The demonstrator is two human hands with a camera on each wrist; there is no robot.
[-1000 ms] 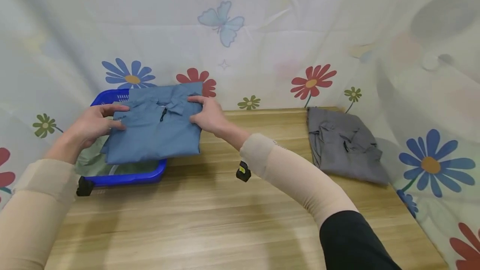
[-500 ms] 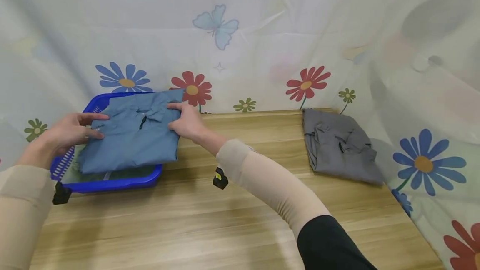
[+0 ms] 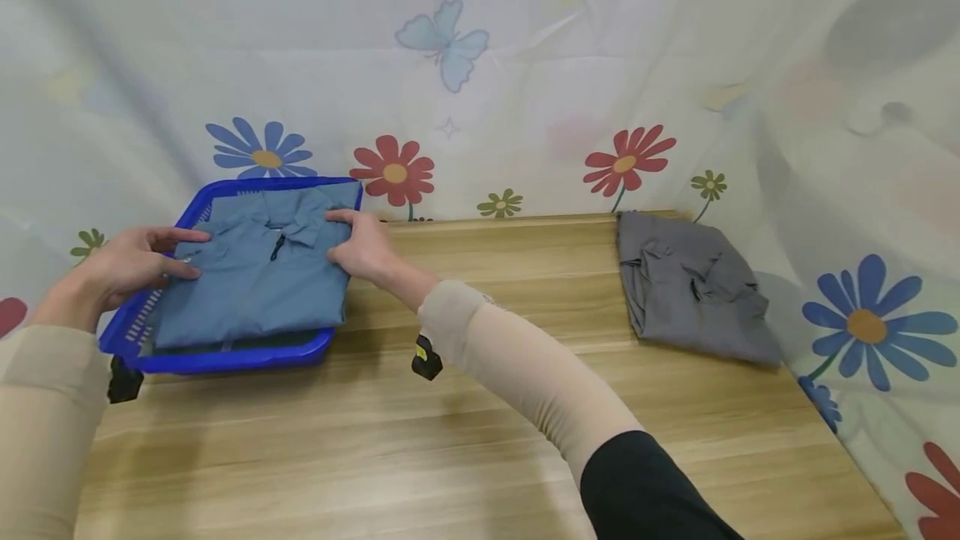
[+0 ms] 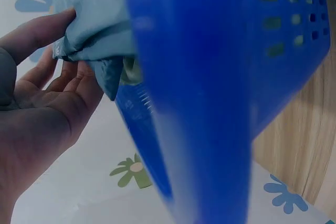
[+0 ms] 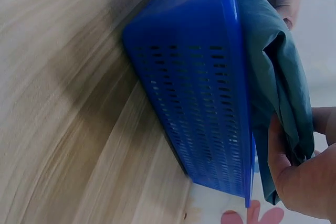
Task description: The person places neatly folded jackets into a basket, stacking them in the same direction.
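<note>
A folded blue shirt with a collar and a short dark zipper lies level at the mouth of a blue plastic basket. My left hand grips the shirt's left edge, thumb on one side and fingers on the other, as the left wrist view shows. On the opposite edge my right hand pinches the folded layers; in the right wrist view the thumb and fingers close around the cloth. A bit of pale green cloth shows beneath the shirt inside the basket.
A folded grey shirt lies at the right of the wooden table. Behind the table hangs a white curtain printed with flowers, and it continues along the right side. The basket stands at the back left, near the curtain.
Both hands have moved left and lowered the blue shirt from above the basket's right part into its mouth. The shirt now covers most of the green cloth. The grey shirt has stayed put.
</note>
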